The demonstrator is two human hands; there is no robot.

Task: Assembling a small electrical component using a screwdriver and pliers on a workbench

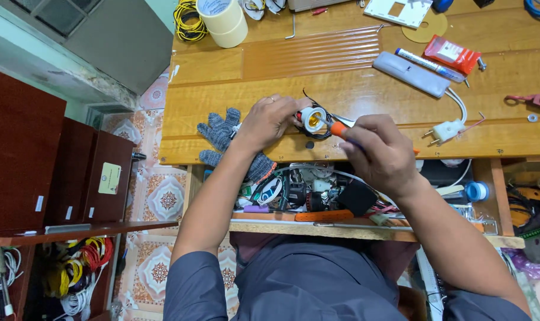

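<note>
My left hand (pixel 267 122) grips a white lamp socket (pixel 312 118) with a brass inside, held down on the wooden workbench (pixel 222 101). Black and red wires curl around the socket. My right hand (pixel 380 153) holds a screwdriver with an orange handle (pixel 339 129), its tip pointing into the socket's mouth. A grey knitted glove (pixel 225 137) lies under my left wrist at the bench's front edge.
A white plug with cable (pixel 447 129), a long grey housing (pixel 411 73), a marker pen (pixel 427 64), a red packet (pixel 452 54) and tape rolls (pixel 223 21) lie on the bench. An open drawer (pixel 305 193) of tools sits below. Dark cabinets (pixel 44 160) stand left.
</note>
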